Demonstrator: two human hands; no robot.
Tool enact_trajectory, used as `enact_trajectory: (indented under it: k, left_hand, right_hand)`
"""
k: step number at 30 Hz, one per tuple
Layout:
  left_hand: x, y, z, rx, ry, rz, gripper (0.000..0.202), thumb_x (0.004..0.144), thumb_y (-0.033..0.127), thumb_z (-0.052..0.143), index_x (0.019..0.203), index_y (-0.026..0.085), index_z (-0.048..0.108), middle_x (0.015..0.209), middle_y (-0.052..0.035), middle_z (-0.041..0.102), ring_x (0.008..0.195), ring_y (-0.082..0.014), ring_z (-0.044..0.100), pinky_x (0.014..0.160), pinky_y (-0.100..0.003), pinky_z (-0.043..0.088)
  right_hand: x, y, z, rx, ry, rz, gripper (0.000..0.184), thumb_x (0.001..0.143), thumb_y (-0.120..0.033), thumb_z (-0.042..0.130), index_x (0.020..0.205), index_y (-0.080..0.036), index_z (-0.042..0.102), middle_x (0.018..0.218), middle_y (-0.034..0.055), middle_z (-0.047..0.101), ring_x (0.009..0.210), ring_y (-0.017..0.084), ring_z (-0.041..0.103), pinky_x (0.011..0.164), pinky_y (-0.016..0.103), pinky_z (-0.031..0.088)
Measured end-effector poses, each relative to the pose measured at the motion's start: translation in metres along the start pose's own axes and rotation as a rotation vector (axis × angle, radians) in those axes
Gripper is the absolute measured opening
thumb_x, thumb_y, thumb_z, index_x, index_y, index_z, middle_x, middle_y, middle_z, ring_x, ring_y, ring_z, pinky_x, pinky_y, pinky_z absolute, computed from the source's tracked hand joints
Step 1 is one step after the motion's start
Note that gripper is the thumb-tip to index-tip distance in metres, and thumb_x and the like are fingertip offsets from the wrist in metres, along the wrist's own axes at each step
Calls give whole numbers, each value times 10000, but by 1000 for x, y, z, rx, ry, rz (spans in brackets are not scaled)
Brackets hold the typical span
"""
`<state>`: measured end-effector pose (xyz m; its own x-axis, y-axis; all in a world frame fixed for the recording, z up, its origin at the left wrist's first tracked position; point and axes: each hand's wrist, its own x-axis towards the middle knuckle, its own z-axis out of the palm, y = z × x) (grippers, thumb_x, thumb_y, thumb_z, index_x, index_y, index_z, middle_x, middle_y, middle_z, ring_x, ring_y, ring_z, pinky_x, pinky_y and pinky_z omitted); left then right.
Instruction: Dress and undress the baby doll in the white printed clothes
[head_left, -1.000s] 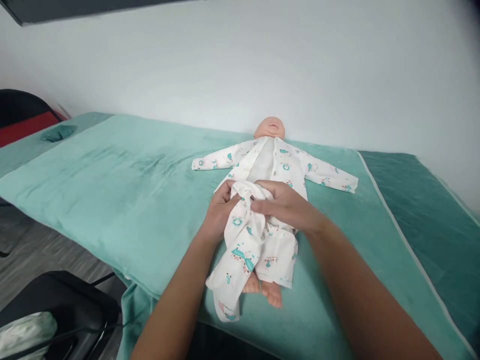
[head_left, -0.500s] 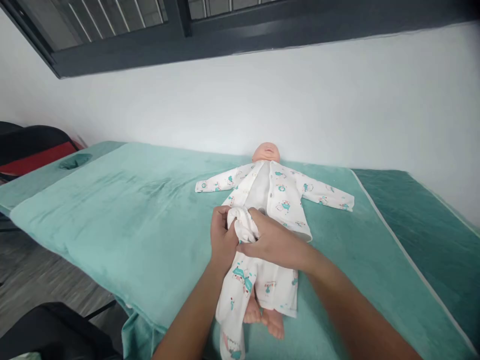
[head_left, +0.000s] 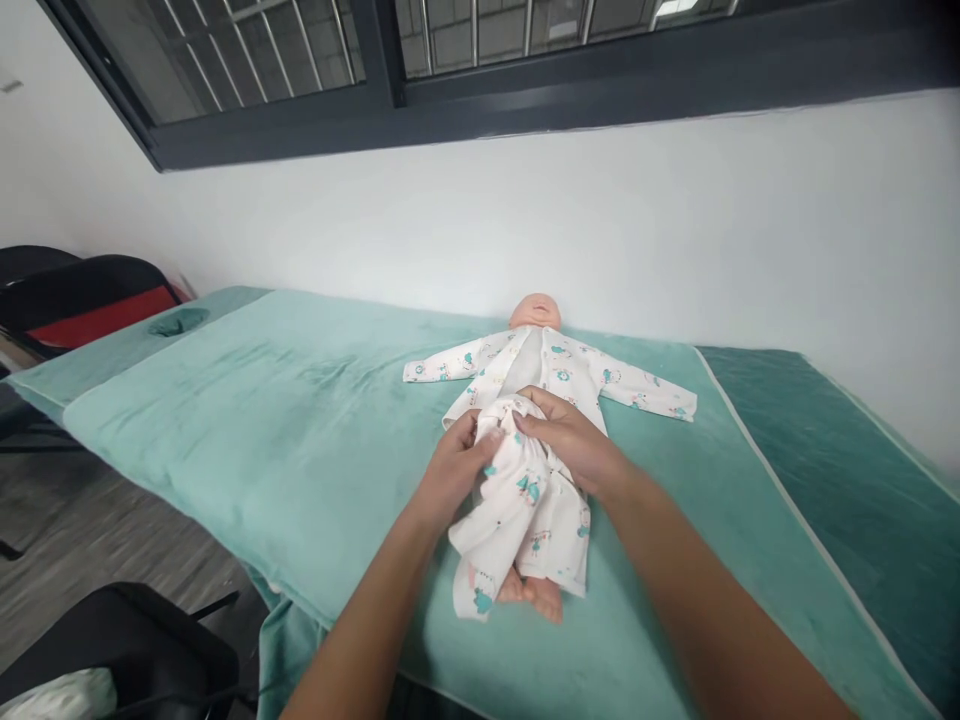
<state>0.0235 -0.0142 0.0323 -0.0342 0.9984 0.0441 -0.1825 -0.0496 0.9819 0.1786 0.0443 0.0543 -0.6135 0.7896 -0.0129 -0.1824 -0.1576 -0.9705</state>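
Observation:
A baby doll (head_left: 535, 311) lies on its back, head toward the wall, in a white printed jacket (head_left: 565, 372) that hangs apart at the front, sleeves spread. Over its lower body, white baby pants (head_left: 517, 500) with teal prints are bunched at the waistband. My left hand (head_left: 459, 462) pinches the left side of that waistband; my right hand (head_left: 574, 435) grips its right side, fingers curled into the cloth. One pant leg hangs left, the other drapes over the doll's legs. Bare feet (head_left: 541, 597) poke out below. Whether the legs are inside the pants, I cannot tell.
A teal cover (head_left: 300, 450) spreads over the padded table, which has a face hole (head_left: 178, 321) at its far left end. Behind it rise a white wall and a barred window (head_left: 480, 40). Black chairs (head_left: 97, 290) stand left; another chair (head_left: 127, 640) is near front left.
Both hands have shifted their hold along the waistband, which was a twisted bunch and is now spread wider. The hanging pant leg has risen and folded. The view has tilted up slightly.

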Motion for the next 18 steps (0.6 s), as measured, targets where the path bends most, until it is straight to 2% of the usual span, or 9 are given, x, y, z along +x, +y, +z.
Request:
enact_trajectory:
  k: [3,5,7,10,12,14,16,18]
  left_hand:
    - [-3,17,3,52,-116,-43,565,632,317,836,1123,169,598,1026,-43,648,901,-187,585,779,-278,445]
    - [-4,24,3,84,-127,-87,515,646,316,824,1096,160,627,1019,-56,660,903,-202,596,797,-298,445]
    - [-4,27,2,45,-117,-108,373,684,336,786,976,142,658,912,-49,664,827,-190,596,773,-300,436]
    - [-9,25,0,-109,-69,-32,245,677,295,766,824,148,636,778,-12,627,736,-151,566,739,-274,416]
    - [-15,21,0,-171,-44,10,238,664,282,764,801,156,616,746,4,606,707,-135,546,714,-258,404]
    - [-23,20,3,-176,-22,5,271,664,315,772,801,155,602,738,6,594,690,-131,534,686,-252,395]
    - [-32,21,7,-147,-5,-22,319,674,374,779,821,153,603,753,1,598,692,-133,531,671,-250,389]
    - [-41,26,12,-91,-46,-73,348,699,420,773,867,150,630,784,-10,624,707,-138,540,675,-253,392]
  right_hand:
    - [0,1,1,-59,71,-43,269,771,-426,706,862,-205,582,764,-38,586,679,128,541,612,229,403]
    - [-2,0,1,-89,79,-54,285,769,-449,705,842,-207,572,758,-41,583,674,126,532,607,226,398]
    - [-5,-2,-1,-124,43,-55,299,764,-461,712,838,-203,581,756,-40,586,676,125,533,611,226,400]
    - [-11,-8,-8,-233,-156,-28,326,731,-451,751,868,-180,633,783,-19,615,704,138,552,618,234,409]
    - [-15,-13,-13,-333,-329,19,355,685,-430,792,888,-168,666,813,1,643,739,165,577,632,252,431]
    - [-17,-15,-16,-396,-413,54,370,663,-412,810,904,-163,683,857,18,669,786,190,601,670,275,457]
    - [-17,-12,-16,-350,-374,53,362,693,-423,788,919,-163,676,884,27,678,803,193,613,697,286,468]
    - [-17,-7,-14,-211,-268,27,355,724,-440,764,926,-170,652,877,24,672,784,181,616,706,289,470]
